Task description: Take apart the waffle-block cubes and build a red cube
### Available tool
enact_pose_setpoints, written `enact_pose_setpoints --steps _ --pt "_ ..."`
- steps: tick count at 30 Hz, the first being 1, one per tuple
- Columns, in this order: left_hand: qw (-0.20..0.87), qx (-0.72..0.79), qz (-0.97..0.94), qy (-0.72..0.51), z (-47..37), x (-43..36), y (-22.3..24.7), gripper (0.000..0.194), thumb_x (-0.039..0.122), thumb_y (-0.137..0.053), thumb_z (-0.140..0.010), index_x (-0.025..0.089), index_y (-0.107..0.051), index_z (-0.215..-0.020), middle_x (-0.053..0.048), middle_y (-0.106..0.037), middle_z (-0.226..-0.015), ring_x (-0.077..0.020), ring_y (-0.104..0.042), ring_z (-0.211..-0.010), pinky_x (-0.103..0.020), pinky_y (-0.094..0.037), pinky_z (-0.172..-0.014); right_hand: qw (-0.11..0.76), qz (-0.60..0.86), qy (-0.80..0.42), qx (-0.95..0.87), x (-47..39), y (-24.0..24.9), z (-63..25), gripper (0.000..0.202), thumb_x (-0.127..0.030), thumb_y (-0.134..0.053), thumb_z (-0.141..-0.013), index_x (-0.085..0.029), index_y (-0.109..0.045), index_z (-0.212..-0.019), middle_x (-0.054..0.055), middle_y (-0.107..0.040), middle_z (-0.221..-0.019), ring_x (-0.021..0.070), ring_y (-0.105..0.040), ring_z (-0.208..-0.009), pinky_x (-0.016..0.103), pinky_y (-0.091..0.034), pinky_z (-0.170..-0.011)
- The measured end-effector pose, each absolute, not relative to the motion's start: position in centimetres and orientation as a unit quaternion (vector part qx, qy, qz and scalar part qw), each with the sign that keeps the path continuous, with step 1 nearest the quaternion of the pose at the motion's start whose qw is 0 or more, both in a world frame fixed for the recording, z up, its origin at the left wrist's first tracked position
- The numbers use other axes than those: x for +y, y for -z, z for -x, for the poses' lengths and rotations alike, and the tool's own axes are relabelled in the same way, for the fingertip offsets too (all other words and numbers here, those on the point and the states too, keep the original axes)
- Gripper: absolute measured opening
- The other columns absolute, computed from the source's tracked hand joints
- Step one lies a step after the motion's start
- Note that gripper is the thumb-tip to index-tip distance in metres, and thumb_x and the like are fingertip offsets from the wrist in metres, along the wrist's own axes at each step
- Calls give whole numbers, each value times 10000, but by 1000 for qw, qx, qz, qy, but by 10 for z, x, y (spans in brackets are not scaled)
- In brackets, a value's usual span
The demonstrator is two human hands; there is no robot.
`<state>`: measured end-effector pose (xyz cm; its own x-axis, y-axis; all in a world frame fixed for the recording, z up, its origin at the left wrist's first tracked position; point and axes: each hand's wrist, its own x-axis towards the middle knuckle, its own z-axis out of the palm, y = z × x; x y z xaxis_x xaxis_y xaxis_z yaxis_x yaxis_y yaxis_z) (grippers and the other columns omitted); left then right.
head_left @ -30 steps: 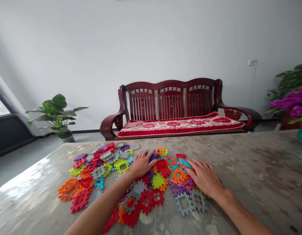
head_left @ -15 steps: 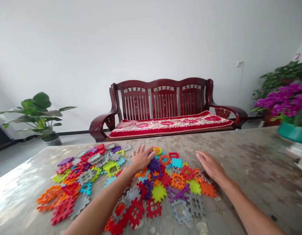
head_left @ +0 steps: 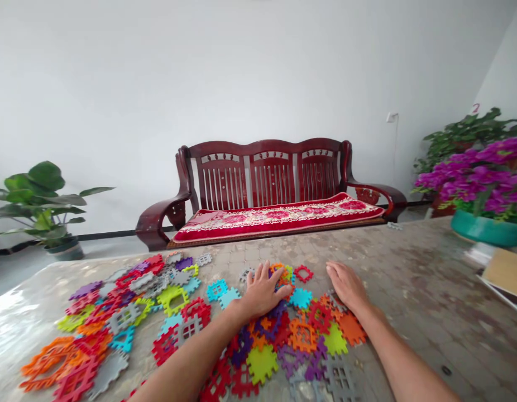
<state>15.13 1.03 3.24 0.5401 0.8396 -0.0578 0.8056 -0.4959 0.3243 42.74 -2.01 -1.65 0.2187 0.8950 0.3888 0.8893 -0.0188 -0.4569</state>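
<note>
Colourful flat interlocking plastic tiles with toothed edges lie in a loose spread over the table (head_left: 417, 279). My left hand (head_left: 264, 290) rests palm down on the pile at the middle, its fingers spread over purple and orange tiles. Just right of those fingertips lies a cyan tile (head_left: 301, 298). My right hand (head_left: 347, 286) stands on its edge along the right side of the pile, fingers stretched out together, holding nothing. Close to it are an orange-red tile (head_left: 353, 328) and a lime tile (head_left: 335, 339). Under my left palm some tiles are hidden.
A second group of tiles, with a lime frame tile (head_left: 173, 300), spreads over the table's left side. Purple flowers in a teal pot (head_left: 487, 228) and a box (head_left: 505, 271) stand at the right. Beyond the table is a wooden bench (head_left: 273, 173).
The view has turned a little to the right. My left hand has moved right relative to the tiles, and my right hand has come closer to the pile's edge.
</note>
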Motion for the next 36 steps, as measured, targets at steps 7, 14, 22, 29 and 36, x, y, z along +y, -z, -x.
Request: enact_pose_setpoints --steps 7,14,22,29,36 --pt "215 388 -894 -68 -184 -1 -43 681 697 -273 -905 366 -344 -1496 -61 -147 -1638 -345 -102 -1490 -588 -118 -1172 360 722 -32 -591 -18 19 -435 525 -443 -255 -951 -193 -702 -1064 109 -700 -1149 239 -605 -1133 392 -434 -1018" --pt "185 405 -889 -109 -103 24 -63 620 585 -228 -974 301 -312 -1518 -19 -139 -1639 -213 -120 -1500 -402 -151 -1210 374 713 -47 -591 -17 21 -439 547 -466 -258 -937 -169 -700 -1060 126 -698 -1150 247 -608 -1122 381 -426 -1008" --pt "106 460 -881 -23 13 18 -38 629 598 -239 -967 285 -368 -1497 -52 -268 -1602 -241 -215 -1478 -453 -135 -1208 340 726 -28 -597 -19 12 -431 521 -426 -257 -938 -183 -713 -1003 118 -703 -1147 253 -610 -1124 380 -428 -1004" --pt "106 471 -875 -42 -34 12 -30 578 553 -221 -984 303 -431 -1461 -54 -331 -1578 -233 -265 -1462 -457 -165 -1202 335 730 -20 -595 -17 19 -436 530 -438 -254 -933 -199 -722 -1003 99 -699 -1161 254 -608 -1131 386 -438 -995" --pt "129 511 -844 -97 -99 11 -23 577 533 -195 -984 296 -497 -1415 -45 -419 -1533 -229 -336 -1430 -443 -231 -1183 336 726 -21 -600 -15 23 -439 487 -445 -316 -912 -192 -722 -1007 108 -689 -1179 266 -590 -1151 409 -418 -1025"
